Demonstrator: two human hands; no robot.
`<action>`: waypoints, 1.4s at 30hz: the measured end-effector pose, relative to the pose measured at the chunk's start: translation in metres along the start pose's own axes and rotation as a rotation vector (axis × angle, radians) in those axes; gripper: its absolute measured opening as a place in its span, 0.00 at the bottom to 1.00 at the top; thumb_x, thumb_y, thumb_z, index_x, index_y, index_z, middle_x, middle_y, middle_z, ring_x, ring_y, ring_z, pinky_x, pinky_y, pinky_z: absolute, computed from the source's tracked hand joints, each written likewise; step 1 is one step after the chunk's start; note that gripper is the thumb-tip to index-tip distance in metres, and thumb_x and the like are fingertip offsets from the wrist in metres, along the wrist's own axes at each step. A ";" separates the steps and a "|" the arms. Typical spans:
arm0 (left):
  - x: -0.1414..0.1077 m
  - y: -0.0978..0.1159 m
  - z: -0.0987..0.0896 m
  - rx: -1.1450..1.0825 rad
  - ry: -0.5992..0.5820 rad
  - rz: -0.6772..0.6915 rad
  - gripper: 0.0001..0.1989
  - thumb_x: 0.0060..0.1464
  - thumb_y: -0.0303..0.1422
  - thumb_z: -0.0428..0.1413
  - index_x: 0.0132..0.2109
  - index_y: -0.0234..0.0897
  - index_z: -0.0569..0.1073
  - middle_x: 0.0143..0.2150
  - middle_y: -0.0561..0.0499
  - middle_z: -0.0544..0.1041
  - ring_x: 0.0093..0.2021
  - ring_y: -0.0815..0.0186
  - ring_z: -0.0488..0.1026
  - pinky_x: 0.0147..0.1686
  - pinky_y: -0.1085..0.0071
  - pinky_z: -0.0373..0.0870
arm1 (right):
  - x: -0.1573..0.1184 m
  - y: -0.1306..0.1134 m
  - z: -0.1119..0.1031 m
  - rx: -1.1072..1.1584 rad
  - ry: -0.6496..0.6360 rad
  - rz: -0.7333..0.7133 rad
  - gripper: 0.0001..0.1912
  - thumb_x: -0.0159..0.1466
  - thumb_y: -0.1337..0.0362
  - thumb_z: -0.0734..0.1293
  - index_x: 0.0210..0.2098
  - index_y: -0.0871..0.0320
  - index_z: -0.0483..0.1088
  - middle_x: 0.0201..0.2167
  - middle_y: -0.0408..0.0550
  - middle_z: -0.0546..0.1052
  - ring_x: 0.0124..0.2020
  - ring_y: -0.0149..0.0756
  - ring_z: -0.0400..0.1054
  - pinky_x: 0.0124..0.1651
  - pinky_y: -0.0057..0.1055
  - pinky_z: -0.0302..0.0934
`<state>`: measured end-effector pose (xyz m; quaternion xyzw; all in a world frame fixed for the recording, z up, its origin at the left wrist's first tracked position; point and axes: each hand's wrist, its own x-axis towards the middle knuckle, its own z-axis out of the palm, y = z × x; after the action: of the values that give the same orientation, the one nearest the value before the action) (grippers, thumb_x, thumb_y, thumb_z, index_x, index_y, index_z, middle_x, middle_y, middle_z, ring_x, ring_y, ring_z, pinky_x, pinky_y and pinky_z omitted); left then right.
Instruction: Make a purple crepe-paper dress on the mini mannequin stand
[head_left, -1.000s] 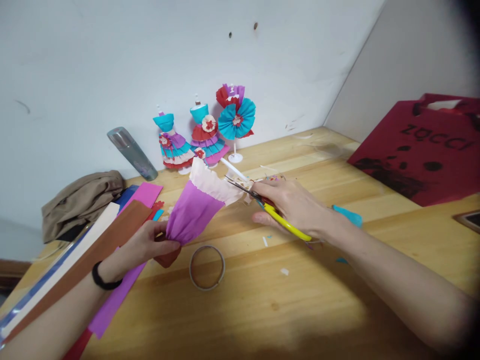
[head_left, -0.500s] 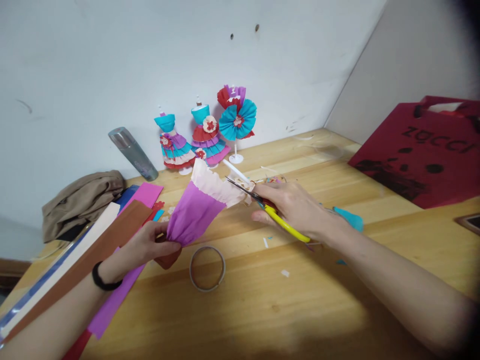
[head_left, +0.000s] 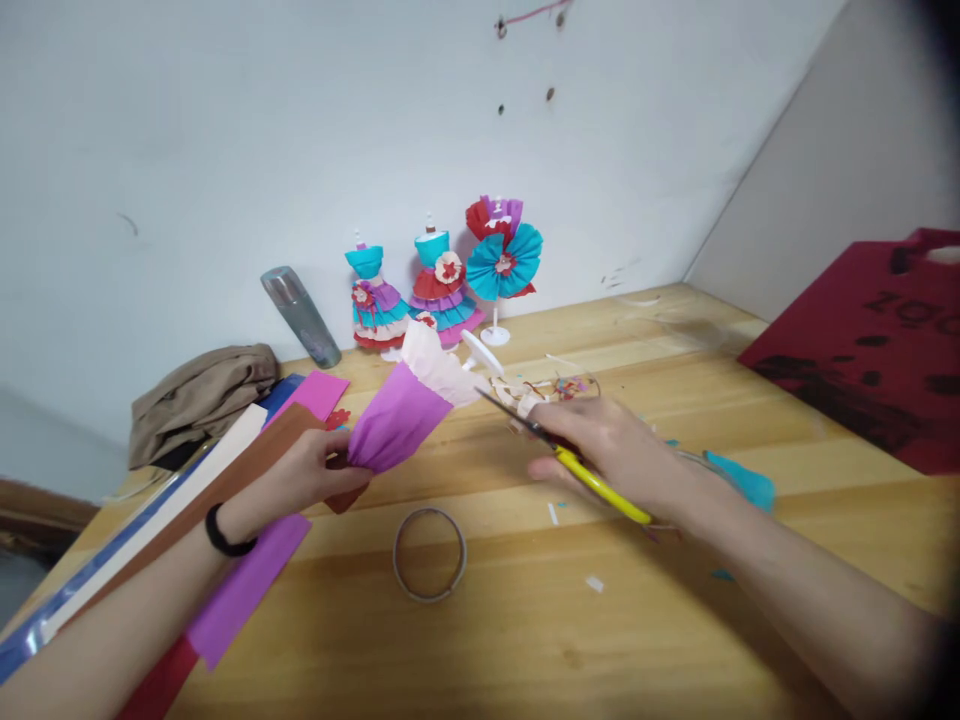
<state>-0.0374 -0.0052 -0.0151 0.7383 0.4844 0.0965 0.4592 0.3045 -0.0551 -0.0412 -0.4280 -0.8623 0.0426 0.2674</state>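
My left hand (head_left: 319, 468) pinches the gathered end of a purple crepe-paper skirt (head_left: 397, 418) with a cream band (head_left: 435, 365) along its flared edge. A brown piece (head_left: 347, 500) shows under those fingers. A white round stand base (head_left: 482, 353) pokes out behind the cream edge. My right hand (head_left: 600, 445) grips scissors with yellow handles (head_left: 600, 485); their dark blades point left, the tip close to the cream edge. A small cream scrap (head_left: 529, 403) shows by the right fingertips; whether they hold it, I cannot tell.
Paper dresses on small stands (head_left: 446, 290) line the wall beside a grey-green bottle (head_left: 301, 318). Crepe-paper sheets (head_left: 247, 470) and a brown cloth (head_left: 199, 400) lie left. A tape roll (head_left: 430, 597), trimmings (head_left: 570, 385) and a blue scrap (head_left: 742, 482) are on the table; a red bag (head_left: 862, 350) stands right.
The scissors and my right hand have drawn right, away from the cream band, which the blades overlapped before. The white base shows more clearly. The whole view has shifted slightly.
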 end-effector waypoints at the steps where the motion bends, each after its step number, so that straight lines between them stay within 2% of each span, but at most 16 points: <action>1: 0.002 0.001 -0.004 0.106 0.032 0.040 0.12 0.56 0.40 0.57 0.31 0.37 0.67 0.22 0.55 0.68 0.22 0.69 0.66 0.23 0.73 0.62 | 0.001 -0.003 0.001 -0.006 -0.069 -0.027 0.27 0.70 0.42 0.55 0.31 0.56 0.69 0.23 0.50 0.74 0.23 0.38 0.66 0.28 0.33 0.50; 3: 0.006 0.005 -0.013 0.406 0.139 0.130 0.12 0.55 0.38 0.56 0.28 0.38 0.65 0.21 0.54 0.68 0.22 0.68 0.65 0.25 0.72 0.61 | 0.002 -0.011 0.005 -0.039 -0.208 -0.073 0.24 0.70 0.44 0.59 0.32 0.57 0.71 0.24 0.51 0.76 0.24 0.39 0.68 0.28 0.33 0.49; 5: 0.010 0.012 -0.023 0.743 0.249 0.216 0.13 0.53 0.37 0.57 0.25 0.38 0.64 0.23 0.52 0.68 0.25 0.66 0.65 0.28 0.69 0.61 | 0.003 -0.019 0.012 -0.078 -0.324 -0.059 0.20 0.67 0.46 0.64 0.35 0.58 0.74 0.26 0.51 0.78 0.26 0.40 0.71 0.28 0.32 0.49; 6: 0.012 0.016 -0.028 0.886 0.266 0.249 0.12 0.52 0.36 0.56 0.24 0.38 0.65 0.24 0.50 0.70 0.28 0.64 0.66 0.32 0.67 0.63 | 0.004 -0.022 0.016 -0.094 -0.373 -0.037 0.19 0.66 0.47 0.66 0.37 0.58 0.75 0.26 0.51 0.79 0.26 0.41 0.73 0.28 0.32 0.49; 10: 0.020 0.040 -0.045 1.274 0.214 0.318 0.10 0.55 0.33 0.53 0.28 0.34 0.72 0.32 0.42 0.77 0.36 0.57 0.71 0.49 0.57 0.63 | 0.002 -0.029 0.031 -0.057 -0.474 0.069 0.16 0.64 0.52 0.70 0.42 0.57 0.77 0.33 0.52 0.82 0.32 0.43 0.77 0.29 0.31 0.51; 14: 0.028 0.072 -0.053 1.487 0.116 0.260 0.10 0.55 0.33 0.53 0.29 0.33 0.75 0.33 0.44 0.77 0.36 0.60 0.72 0.51 0.59 0.61 | -0.001 -0.027 0.039 -0.027 -0.453 0.117 0.13 0.63 0.54 0.70 0.39 0.57 0.77 0.33 0.51 0.82 0.32 0.42 0.76 0.28 0.30 0.50; 17: 0.032 0.094 -0.052 1.520 0.066 0.236 0.10 0.54 0.34 0.54 0.28 0.34 0.74 0.29 0.46 0.76 0.34 0.60 0.71 0.48 0.61 0.61 | -0.002 -0.023 0.039 0.001 -0.420 0.112 0.15 0.63 0.52 0.70 0.39 0.58 0.75 0.31 0.51 0.81 0.29 0.40 0.74 0.27 0.30 0.48; 19: 0.031 0.103 -0.049 1.462 0.056 0.183 0.10 0.54 0.34 0.54 0.27 0.35 0.73 0.26 0.47 0.74 0.32 0.61 0.70 0.43 0.64 0.61 | -0.003 -0.020 0.038 0.048 -0.333 0.072 0.14 0.65 0.52 0.68 0.38 0.58 0.73 0.30 0.50 0.79 0.26 0.36 0.71 0.27 0.29 0.47; 21: 0.026 0.105 -0.044 1.364 0.062 0.102 0.11 0.55 0.35 0.53 0.27 0.36 0.73 0.26 0.48 0.72 0.29 0.63 0.68 0.35 0.67 0.59 | -0.005 -0.017 0.039 0.104 -0.163 0.000 0.12 0.67 0.55 0.65 0.35 0.58 0.69 0.26 0.47 0.76 0.24 0.34 0.68 0.27 0.29 0.49; 23: 0.019 0.097 -0.038 1.284 0.101 0.034 0.13 0.57 0.36 0.51 0.26 0.36 0.71 0.25 0.49 0.71 0.26 0.65 0.65 0.31 0.68 0.55 | -0.005 -0.015 0.040 0.158 0.071 -0.027 0.11 0.69 0.57 0.61 0.33 0.57 0.65 0.25 0.47 0.73 0.25 0.34 0.67 0.28 0.29 0.53; 25: 0.011 0.084 -0.033 1.218 0.144 0.039 0.12 0.55 0.35 0.52 0.25 0.36 0.68 0.25 0.50 0.70 0.26 0.66 0.63 0.29 0.68 0.53 | -0.005 -0.013 0.041 0.215 0.274 0.078 0.09 0.69 0.58 0.60 0.35 0.55 0.63 0.27 0.47 0.73 0.28 0.35 0.68 0.31 0.29 0.57; 27: 0.005 0.071 -0.027 1.142 0.207 0.042 0.13 0.53 0.37 0.54 0.24 0.37 0.66 0.25 0.50 0.69 0.26 0.66 0.62 0.29 0.68 0.53 | -0.003 -0.012 0.040 0.287 0.385 0.267 0.09 0.69 0.56 0.61 0.39 0.55 0.62 0.30 0.48 0.74 0.30 0.36 0.69 0.33 0.30 0.60; 30: -0.001 0.060 -0.018 1.022 0.229 0.043 0.11 0.53 0.38 0.52 0.26 0.37 0.66 0.26 0.50 0.69 0.26 0.66 0.62 0.28 0.68 0.54 | 0.000 -0.015 0.035 0.414 0.346 0.432 0.12 0.68 0.53 0.60 0.42 0.55 0.62 0.32 0.48 0.74 0.31 0.36 0.69 0.35 0.32 0.62; 33: -0.004 0.060 -0.006 1.017 0.207 0.054 0.11 0.53 0.36 0.51 0.25 0.38 0.64 0.24 0.51 0.68 0.25 0.66 0.61 0.29 0.68 0.53 | 0.001 -0.021 0.030 0.472 0.225 0.433 0.11 0.68 0.54 0.60 0.40 0.55 0.63 0.29 0.46 0.72 0.30 0.37 0.68 0.34 0.32 0.61; 37: -0.005 0.060 0.007 1.078 0.218 0.072 0.13 0.54 0.35 0.50 0.23 0.39 0.60 0.23 0.50 0.67 0.25 0.65 0.60 0.30 0.67 0.52 | 0.003 -0.027 0.024 0.444 0.206 0.407 0.10 0.66 0.56 0.59 0.37 0.55 0.62 0.28 0.46 0.71 0.30 0.37 0.67 0.35 0.33 0.59; 42: -0.005 0.054 0.011 1.084 0.244 0.144 0.14 0.56 0.37 0.50 0.24 0.39 0.61 0.24 0.49 0.70 0.27 0.64 0.64 0.31 0.67 0.55 | 0.006 -0.029 0.020 0.423 0.147 0.459 0.12 0.65 0.53 0.57 0.35 0.55 0.61 0.27 0.48 0.71 0.29 0.39 0.66 0.35 0.33 0.56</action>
<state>0.0006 -0.0213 0.0217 0.8835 0.4626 -0.0504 -0.0534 0.2712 -0.0653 -0.0468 -0.5482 -0.6936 0.2489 0.3956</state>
